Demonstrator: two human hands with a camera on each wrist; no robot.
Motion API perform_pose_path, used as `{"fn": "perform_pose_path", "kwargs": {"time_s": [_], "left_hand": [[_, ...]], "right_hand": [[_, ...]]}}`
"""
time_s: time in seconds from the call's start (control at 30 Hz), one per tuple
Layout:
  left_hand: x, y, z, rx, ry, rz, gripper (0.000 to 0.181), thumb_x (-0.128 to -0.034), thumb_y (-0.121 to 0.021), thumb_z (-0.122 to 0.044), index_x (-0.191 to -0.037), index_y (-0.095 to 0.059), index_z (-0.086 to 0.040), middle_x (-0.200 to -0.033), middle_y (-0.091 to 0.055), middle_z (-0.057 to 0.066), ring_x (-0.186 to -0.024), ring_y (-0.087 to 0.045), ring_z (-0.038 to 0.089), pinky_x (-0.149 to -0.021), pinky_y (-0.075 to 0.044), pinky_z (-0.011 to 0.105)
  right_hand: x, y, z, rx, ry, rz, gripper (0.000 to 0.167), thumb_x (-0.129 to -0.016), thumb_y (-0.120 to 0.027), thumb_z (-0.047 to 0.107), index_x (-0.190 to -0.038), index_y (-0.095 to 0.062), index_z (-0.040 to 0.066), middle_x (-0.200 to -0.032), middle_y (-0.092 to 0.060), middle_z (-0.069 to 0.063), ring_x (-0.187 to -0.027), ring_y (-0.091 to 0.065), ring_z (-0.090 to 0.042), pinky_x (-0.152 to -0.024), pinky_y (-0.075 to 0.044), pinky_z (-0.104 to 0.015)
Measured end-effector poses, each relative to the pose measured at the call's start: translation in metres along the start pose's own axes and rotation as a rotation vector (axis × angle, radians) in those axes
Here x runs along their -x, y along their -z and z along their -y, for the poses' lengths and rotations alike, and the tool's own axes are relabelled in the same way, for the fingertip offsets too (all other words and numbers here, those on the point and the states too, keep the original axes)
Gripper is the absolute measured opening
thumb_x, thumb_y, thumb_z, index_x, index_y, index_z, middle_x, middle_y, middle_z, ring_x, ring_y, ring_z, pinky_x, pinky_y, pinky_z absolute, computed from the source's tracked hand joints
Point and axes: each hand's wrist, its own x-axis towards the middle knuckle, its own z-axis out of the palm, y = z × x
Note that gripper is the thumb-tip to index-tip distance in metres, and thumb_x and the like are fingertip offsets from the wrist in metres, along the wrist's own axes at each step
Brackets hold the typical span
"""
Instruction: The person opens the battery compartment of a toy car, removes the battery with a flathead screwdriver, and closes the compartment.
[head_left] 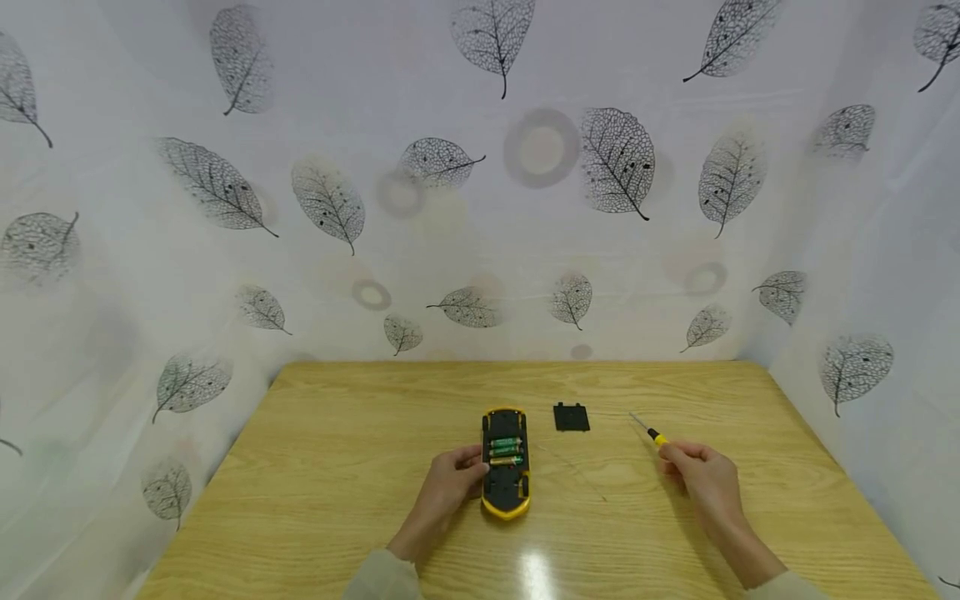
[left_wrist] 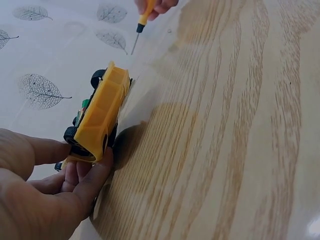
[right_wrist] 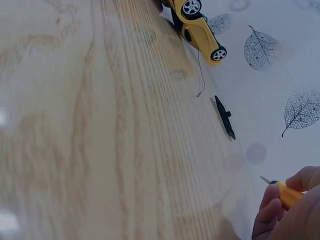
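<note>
Yellow and black, the toy car [head_left: 507, 477] is belly-up, left of the black cover [head_left: 572, 417]; your left hand [head_left: 448, 482] pinches its side, your right hand's [head_left: 705, 479] fingers pinch the screwdriver [head_left: 657, 437].

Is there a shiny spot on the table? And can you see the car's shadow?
Head view: yes, a white glare on the table, below the car; left wrist view: a dark patch beside the car, likely its shadow; right wrist view: pale glare at the left edge.
</note>
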Motion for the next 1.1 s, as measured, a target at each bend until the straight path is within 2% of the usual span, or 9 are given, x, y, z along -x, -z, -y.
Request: {"fn": "perform_pose_path", "kwargs": {"time_s": [0.13, 0.27, 0.47, 0.6, 0.7, 0.8, 0.93, 1.1], "left_hand": [[0.0, 0.0, 0.0, 0.004, -0.001, 0.001, 0.046, -0.1003, -0.064, -0.002, -0.141, -0.052, 0.016, -0.115, -0.062, 0.017, -0.1, -0.064, 0.02, -0.079, -0.06, 0.033], [-0.001, 0.0, 0.0, 0.006, -0.002, 0.0, 0.046, -0.1002, -0.064, -0.003, -0.141, -0.052, 0.016, -0.115, -0.062, 0.017, -0.1, -0.064, 0.02, -0.079, -0.06, 0.033], [-0.002, 0.0, 0.001, -0.001, -0.005, -0.002, 0.045, -0.1, -0.064, -0.002, -0.14, -0.052, 0.015, -0.115, -0.062, 0.016, -0.1, -0.064, 0.02, -0.079, -0.06, 0.032], [-0.001, 0.0, 0.0, -0.004, -0.001, -0.003, 0.045, -0.1003, -0.064, -0.002, -0.14, -0.053, 0.015, -0.115, -0.062, 0.016, -0.1, -0.064, 0.02, -0.078, -0.06, 0.032], [-0.001, 0.0, 0.001, -0.005, 0.001, -0.002, 0.045, -0.1005, -0.064, -0.002, -0.14, -0.052, 0.015, -0.115, -0.063, 0.016, -0.1, -0.064, 0.019, -0.079, -0.06, 0.033], [-0.002, 0.0, 0.003, -0.004, 0.004, 0.001, 0.045, -0.1008, -0.064, -0.002, -0.141, -0.052, 0.016, -0.116, -0.063, 0.017, -0.099, -0.064, 0.019, -0.08, -0.06, 0.034], [-0.005, 0.0, 0.005, 0.0, 0.011, 0.008, 0.045, -0.1012, -0.063, -0.002, -0.141, -0.051, 0.016, -0.117, -0.063, 0.017, -0.099, -0.065, 0.018, -0.08, -0.06, 0.035], [-0.004, 0.0, 0.004, 0.001, 0.004, 0.013, 0.045, -0.1011, -0.063, -0.002, -0.141, -0.051, 0.016, -0.116, -0.063, 0.017, -0.099, -0.065, 0.019, -0.081, -0.06, 0.035]], "right_hand": [[-0.002, -0.002, -0.003, 0.041, 0.002, -0.029, 0.02, -0.097, -0.073, 0.02, -0.107, -0.071, 0.003, -0.077, -0.072, 0.005, -0.07, -0.066, -0.007, -0.055, -0.047, -0.02], [-0.005, -0.005, -0.006, 0.074, 0.034, -0.069, 0.025, -0.095, -0.073, 0.018, -0.111, -0.068, -0.001, -0.074, -0.071, 0.004, -0.067, -0.064, -0.006, -0.055, -0.047, -0.019], [-0.008, -0.008, -0.011, 0.246, 0.112, -0.132, 0.033, -0.093, -0.071, 0.019, -0.117, -0.068, -0.003, -0.07, -0.07, 0.002, -0.062, -0.061, -0.005, -0.056, -0.045, -0.02], [-0.012, -0.009, -0.014, 0.354, 0.189, -0.166, 0.032, -0.091, -0.073, 0.019, -0.112, -0.071, -0.005, -0.074, -0.071, -0.002, -0.063, -0.059, -0.007, -0.055, -0.044, -0.022], [-0.015, -0.009, -0.017, 0.419, 0.257, -0.18, 0.029, -0.089, -0.076, 0.017, -0.105, -0.074, -0.007, -0.081, -0.072, -0.008, -0.069, -0.06, -0.013, -0.059, -0.045, -0.023], [-0.016, -0.009, -0.017, 0.481, 0.295, -0.153, 0.028, -0.088, -0.077, 0.015, -0.103, -0.074, -0.008, -0.087, -0.072, -0.015, -0.079, -0.062, -0.024, -0.065, -0.045, -0.028], [-0.015, -0.008, -0.013, 0.551, 0.308, -0.062, 0.032, -0.089, -0.073, 0.013, -0.108, -0.071, -0.012, -0.095, -0.07, -0.022, -0.089, -0.064, -0.034, -0.067, -0.047, -0.032], [-0.015, -0.008, -0.005, 0.59, 0.328, -0.009, 0.033, -0.087, -0.07, 0.011, -0.108, -0.07, -0.015, -0.096, -0.069, -0.024, -0.081, -0.062, -0.03, -0.059, -0.047, -0.029]]}}
